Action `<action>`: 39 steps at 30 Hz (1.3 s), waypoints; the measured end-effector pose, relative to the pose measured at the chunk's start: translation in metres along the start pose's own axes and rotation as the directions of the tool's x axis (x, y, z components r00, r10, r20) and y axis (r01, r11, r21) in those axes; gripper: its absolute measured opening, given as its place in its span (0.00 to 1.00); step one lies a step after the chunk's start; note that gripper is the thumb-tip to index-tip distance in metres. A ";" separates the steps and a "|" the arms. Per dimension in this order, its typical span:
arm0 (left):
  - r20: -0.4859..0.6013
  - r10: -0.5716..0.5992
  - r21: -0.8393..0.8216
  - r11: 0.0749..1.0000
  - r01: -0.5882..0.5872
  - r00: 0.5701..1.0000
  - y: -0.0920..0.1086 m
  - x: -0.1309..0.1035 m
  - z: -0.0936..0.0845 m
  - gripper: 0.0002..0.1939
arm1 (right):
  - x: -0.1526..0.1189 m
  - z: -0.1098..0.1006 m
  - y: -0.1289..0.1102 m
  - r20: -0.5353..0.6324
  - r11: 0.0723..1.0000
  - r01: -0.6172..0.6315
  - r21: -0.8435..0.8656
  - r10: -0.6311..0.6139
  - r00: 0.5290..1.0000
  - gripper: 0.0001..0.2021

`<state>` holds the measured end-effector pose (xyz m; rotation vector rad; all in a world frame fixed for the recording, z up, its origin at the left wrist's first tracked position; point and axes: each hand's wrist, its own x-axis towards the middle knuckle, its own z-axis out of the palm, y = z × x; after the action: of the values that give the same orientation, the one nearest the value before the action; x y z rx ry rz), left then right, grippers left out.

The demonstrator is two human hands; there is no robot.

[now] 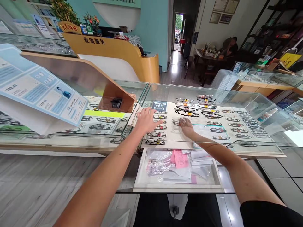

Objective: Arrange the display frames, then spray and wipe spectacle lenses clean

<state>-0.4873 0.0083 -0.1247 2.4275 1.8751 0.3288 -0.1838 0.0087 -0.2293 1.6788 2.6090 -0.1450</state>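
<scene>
My left hand (146, 120) is open, its fingers spread, over the left part of the glass display case, beside a column of eyeglasses (158, 134). Whether it touches the glass top I cannot tell. Inside the case, my right hand (187, 127) has its fingers closed on a thin-framed pair of eyeglasses (176, 122) at the shelf. Beyond that hand lie stacked dark eyeglasses (187, 112) with orange and yellow tags. A dark card with white lettering (160, 106) stands near my left fingertips. To the right of my right hand is a white sheet with a teal border (201, 130).
Below the case, an open drawer (177, 188) holds plastic bags, papers and a pink slip (180, 159). A wooden board (94, 75) and a blue leaflet (47, 88) stand on the left case. A yellow counter (146, 67) is behind; a person (233, 47) sits far right.
</scene>
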 end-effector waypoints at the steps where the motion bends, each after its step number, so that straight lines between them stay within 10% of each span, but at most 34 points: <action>1: -0.002 -0.002 -0.001 1.000 0.002 1.000 0.000 0.000 0.000 0.41 | -0.014 0.000 -0.009 -0.020 1.000 -0.009 0.002 0.009 1.000 0.22; 8: -0.011 -0.003 -0.007 1.000 0.003 1.000 0.002 0.000 0.000 0.41 | -0.128 -0.021 -0.071 -0.069 0.907 0.370 0.201 -0.364 0.929 0.18; 16: -0.017 0.018 -0.004 1.000 -0.018 1.000 0.003 -0.002 -0.003 0.40 | -0.203 -0.158 -0.120 -0.300 0.830 0.549 0.098 -0.502 0.811 0.24; 24: 0.008 0.014 -0.017 1.000 -0.014 1.000 0.001 -0.001 -0.002 0.42 | -0.072 -0.249 -0.016 -0.461 0.966 0.173 -0.194 -0.246 0.853 0.22; 31: 0.083 -0.014 0.025 1.000 0.012 0.996 -0.002 0.001 0.000 0.53 | 0.059 -0.222 0.061 -0.255 0.969 -0.076 -0.236 0.013 0.967 0.21; 39: 0.112 -0.005 0.041 0.999 0.000 0.994 -0.003 0.001 -0.002 0.53 | 0.131 -0.186 0.084 -0.114 0.954 -0.140 -0.264 0.113 0.987 0.18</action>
<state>-0.4900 0.0102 -0.1235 2.4145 1.8560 0.1515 -0.1578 0.1799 -0.0598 1.7844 2.4369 0.2933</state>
